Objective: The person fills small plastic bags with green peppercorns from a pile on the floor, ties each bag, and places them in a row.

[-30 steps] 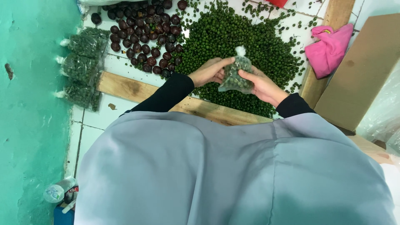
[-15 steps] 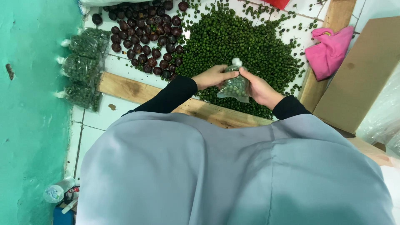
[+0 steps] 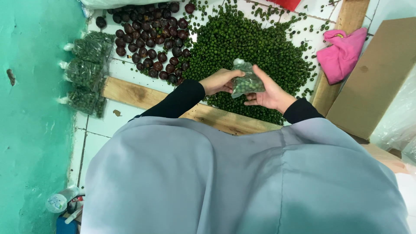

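Note:
Both hands hold a small clear plastic bag point(image 3: 246, 80) filled with small green berries, above a big heap of the same green berries point(image 3: 247, 43) on the white tiled floor. My left hand point(image 3: 222, 81) grips the bag's left side near the top. My right hand point(image 3: 270, 91) cups it from below and the right. Black sleeves and a grey garment fill the lower part of the view.
A pile of dark maroon round fruits point(image 3: 151, 39) lies left of the green heap. Three filled bags point(image 3: 86, 71) lie by the teal wall. A wooden plank point(image 3: 147, 97) runs under my arms. A pink cloth point(image 3: 342, 54) and brown cardboard point(image 3: 377, 78) sit at right.
The bag's top, upright a second ago, has been turned over and the bag now lies flatter between my hands; both hands have shifted slightly around it.

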